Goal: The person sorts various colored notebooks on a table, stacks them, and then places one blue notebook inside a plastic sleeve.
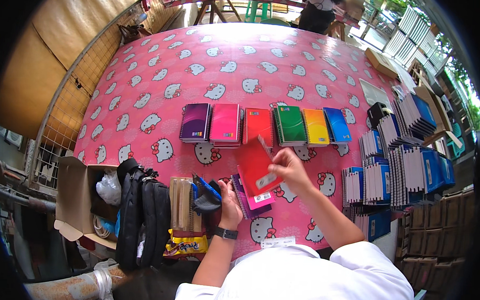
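Observation:
My right hand (291, 170) grips a red spiral notebook (256, 164) by its right edge, with a white label on the cover facing me. Below it, partly covered, a magenta notebook (260, 202) overlaps a purple notebook (240, 194). Just left of these two, my left hand (229, 208) stands on edge with its fingers stretched out, holding nothing I can see. Beyond both hands runs a row of small spiral notebook stacks: purple (194, 122), magenta (225, 123), red (254, 121), green (291, 125), yellow (316, 127) and blue (337, 126).
Many blue-covered notebooks (403, 171) are piled at the right edge of the pink patterned table (200, 74). On the left are a black bag (154, 221), an open cardboard box (72, 197), a yellow snack pack (188, 244) and a dark blue object (207, 194). Another person (314, 15) stands far off.

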`<move>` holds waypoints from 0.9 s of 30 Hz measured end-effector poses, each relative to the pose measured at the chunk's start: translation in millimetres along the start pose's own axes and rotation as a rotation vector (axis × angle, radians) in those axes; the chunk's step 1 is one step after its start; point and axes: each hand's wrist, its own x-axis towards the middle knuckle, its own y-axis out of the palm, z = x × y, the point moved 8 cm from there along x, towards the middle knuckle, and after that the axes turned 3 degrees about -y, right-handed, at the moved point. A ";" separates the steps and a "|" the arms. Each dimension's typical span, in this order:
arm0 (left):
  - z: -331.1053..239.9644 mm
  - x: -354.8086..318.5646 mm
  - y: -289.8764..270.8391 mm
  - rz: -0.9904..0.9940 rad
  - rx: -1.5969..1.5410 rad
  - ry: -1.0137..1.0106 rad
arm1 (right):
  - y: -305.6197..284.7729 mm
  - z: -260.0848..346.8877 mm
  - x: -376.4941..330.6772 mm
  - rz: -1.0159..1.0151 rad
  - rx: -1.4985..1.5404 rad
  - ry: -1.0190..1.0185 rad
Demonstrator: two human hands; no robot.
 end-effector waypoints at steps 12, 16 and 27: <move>-1.0 -3.3 -0.6 -0.020 0.403 0.036 | -36.6 40.3 99.4 -0.159 -1.756 0.254; 1.1 -3.3 -3.0 -0.019 0.374 0.061 | -33.4 47.7 109.7 -0.134 -1.669 0.253; 3.1 -2.5 -18.0 0.027 0.241 -0.061 | -16.9 15.2 13.1 0.213 -0.628 0.290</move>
